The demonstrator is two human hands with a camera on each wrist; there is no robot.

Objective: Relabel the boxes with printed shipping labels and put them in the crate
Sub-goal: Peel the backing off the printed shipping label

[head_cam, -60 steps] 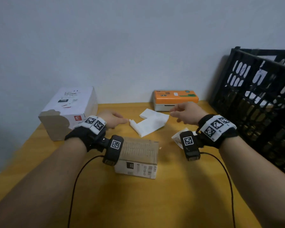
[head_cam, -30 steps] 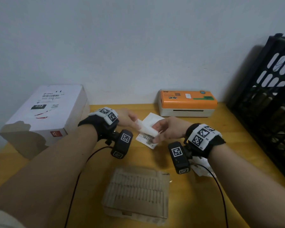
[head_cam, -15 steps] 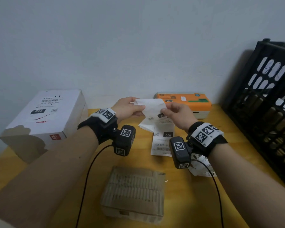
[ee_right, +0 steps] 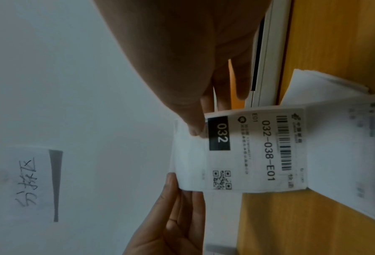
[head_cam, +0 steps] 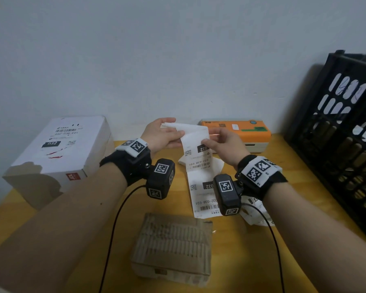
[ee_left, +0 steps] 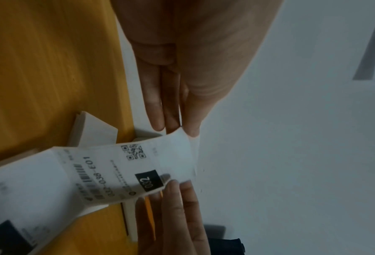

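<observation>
white label strip (head_cam: 195, 144) pinched by left hand (head_cam: 160, 135) and right hand (head_cam: 224, 144).

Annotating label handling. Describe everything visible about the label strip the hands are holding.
The white fan-folded paper strip of printed shipping labels is held up above the yellow wooden table, in front of the orange-topped label printer. The left hand and right hand pinch its top edge, which curls over. Each label shows a black "032" block, a QR code, a barcode and "032-038-E01". The strip hangs creased at the folds, its lower end trailing onto the table.
</observation>
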